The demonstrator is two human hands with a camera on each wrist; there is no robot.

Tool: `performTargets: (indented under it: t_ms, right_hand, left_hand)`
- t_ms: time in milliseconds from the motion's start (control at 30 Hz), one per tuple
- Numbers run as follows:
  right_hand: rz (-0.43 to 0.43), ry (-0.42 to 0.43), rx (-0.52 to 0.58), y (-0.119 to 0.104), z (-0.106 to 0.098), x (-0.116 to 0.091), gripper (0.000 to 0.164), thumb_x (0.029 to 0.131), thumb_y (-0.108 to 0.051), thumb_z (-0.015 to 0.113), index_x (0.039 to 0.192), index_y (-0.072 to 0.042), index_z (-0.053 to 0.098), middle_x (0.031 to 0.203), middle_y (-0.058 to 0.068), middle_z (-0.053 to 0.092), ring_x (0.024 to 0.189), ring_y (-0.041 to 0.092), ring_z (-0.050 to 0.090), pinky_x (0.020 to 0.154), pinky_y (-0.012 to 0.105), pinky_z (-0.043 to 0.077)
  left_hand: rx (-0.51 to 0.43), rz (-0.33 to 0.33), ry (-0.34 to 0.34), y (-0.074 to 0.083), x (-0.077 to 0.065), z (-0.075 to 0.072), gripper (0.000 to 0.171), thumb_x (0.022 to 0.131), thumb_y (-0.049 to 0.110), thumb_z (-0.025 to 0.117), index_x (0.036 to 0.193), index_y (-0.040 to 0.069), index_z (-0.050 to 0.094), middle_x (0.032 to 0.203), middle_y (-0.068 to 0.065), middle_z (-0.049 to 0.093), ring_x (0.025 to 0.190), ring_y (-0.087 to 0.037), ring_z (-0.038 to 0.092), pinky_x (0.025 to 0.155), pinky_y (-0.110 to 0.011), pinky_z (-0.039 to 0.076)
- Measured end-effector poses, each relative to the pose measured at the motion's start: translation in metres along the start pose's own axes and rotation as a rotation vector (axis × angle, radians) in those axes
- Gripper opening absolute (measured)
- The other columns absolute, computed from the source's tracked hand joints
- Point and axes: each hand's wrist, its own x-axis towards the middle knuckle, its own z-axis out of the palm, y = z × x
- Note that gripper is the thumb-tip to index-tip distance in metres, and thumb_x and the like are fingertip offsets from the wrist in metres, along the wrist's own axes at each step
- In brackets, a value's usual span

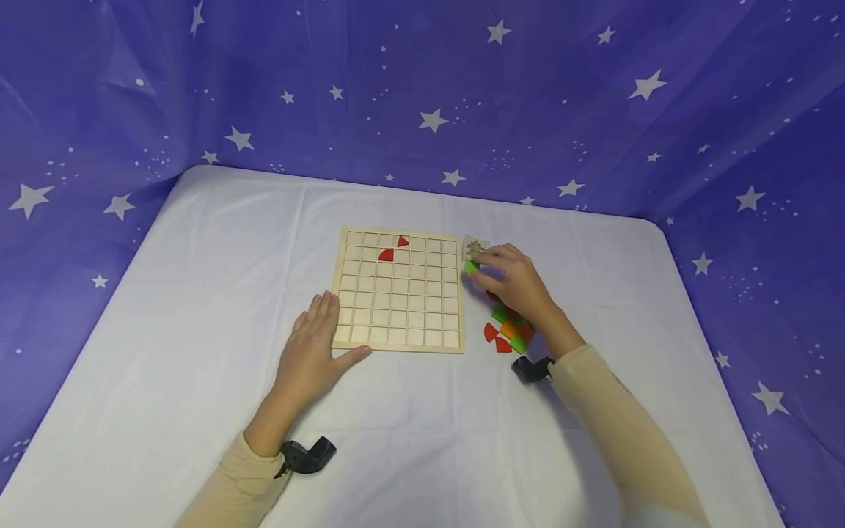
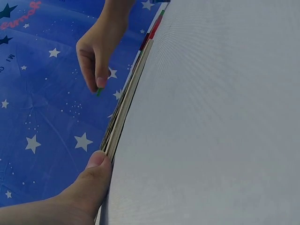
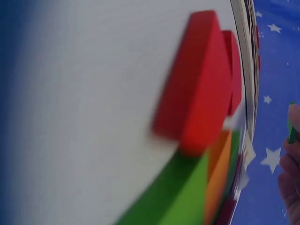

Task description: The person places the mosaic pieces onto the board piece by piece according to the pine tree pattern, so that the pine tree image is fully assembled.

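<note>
Left hand (image 1: 310,352): fingers straight, close together, thumb spread wide. Fingertips touch the left edge of the wooden board (image 1: 399,339); thumb rests at its near edge, as the left wrist view also shows. Right hand (image 1: 518,282): fingers narrow, pinching a green piece (image 1: 472,266) between thumb and fingertips, held up off the tabletop (image 1: 409,425), just right of the board's upper right part.

Board lies flat, between left and right fingers, gridded into square cells. Two red pieces sit in it, left of and a bit beyond the right fingers: a red wedge (image 1: 403,242) in the far row and a red quarter-round (image 1: 386,254) in the second row, diagonal neighbours. A small gridded thing (image 1: 475,246) shows just past the right fingertips, beside the board's far right corner; too small to tell what it is.

Loose pile of pieces (image 1: 508,329), red, green and orange, lies nearer the person than the right fingers, partly under the right hand and wrist. Right wrist view: red and green ones close up, blurred. Starry blue curtain (image 1: 432,95) hangs beyond both hands' fingers.
</note>
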Motion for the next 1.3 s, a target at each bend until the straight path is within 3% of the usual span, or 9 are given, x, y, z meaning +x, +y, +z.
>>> performTargets:
  t_ms: [367, 567, 933, 1300]
  right_hand:
    - [0.087, -0.239, -0.011, -0.026, 0.027, 0.039, 0.034, 0.092, -0.029, 0.072, 0.119, -0.011, 0.073, 0.117, 0.005, 0.069, 0.116, 0.023, 0.059, 0.107, 0.044, 0.045]
    - [0.113, -0.322, -0.032, -0.043, 0.046, 0.059, 0.037, 0.093, -0.035, 0.07, 0.124, -0.014, 0.071, 0.122, 0.003, 0.068, 0.12, 0.021, 0.057, 0.108, 0.044, 0.044]
    - [0.005, -0.344, -0.144, -0.051, 0.071, 0.072, 0.03, 0.097, -0.031, 0.065, 0.12, -0.015, 0.073, 0.119, 0.003, 0.067, 0.109, 0.02, 0.059, 0.095, 0.034, 0.052]
    - [0.05, -0.307, -0.109, -0.047, 0.077, 0.074, 0.03, 0.095, -0.036, 0.066, 0.117, -0.017, 0.075, 0.115, 0.002, 0.065, 0.106, 0.02, 0.058, 0.093, 0.035, 0.051]
  left_hand:
    - [0.004, 0.005, 0.0, 0.0, 0.0, 0.0, 0.111, 0.083, 0.063, 0.069, 0.157, -0.002, 0.016, 0.166, -0.017, 0.012, 0.155, -0.034, 0.01, 0.125, -0.054, 0.012]
    - [0.007, 0.004, 0.004, -0.001, 0.0, -0.001, 0.111, 0.083, 0.062, 0.069, 0.157, -0.002, 0.018, 0.166, -0.018, 0.014, 0.155, -0.034, 0.01, 0.125, -0.055, 0.012]
    - [0.007, 0.002, -0.003, 0.0, 0.001, -0.001, 0.111, 0.083, 0.062, 0.069, 0.157, -0.002, 0.017, 0.166, -0.018, 0.013, 0.155, -0.034, 0.01, 0.125, -0.055, 0.013]
    - [0.004, 0.006, 0.003, 0.0, 0.001, 0.0, 0.111, 0.083, 0.062, 0.069, 0.157, -0.003, 0.017, 0.166, -0.018, 0.014, 0.155, -0.034, 0.01, 0.124, -0.055, 0.014]
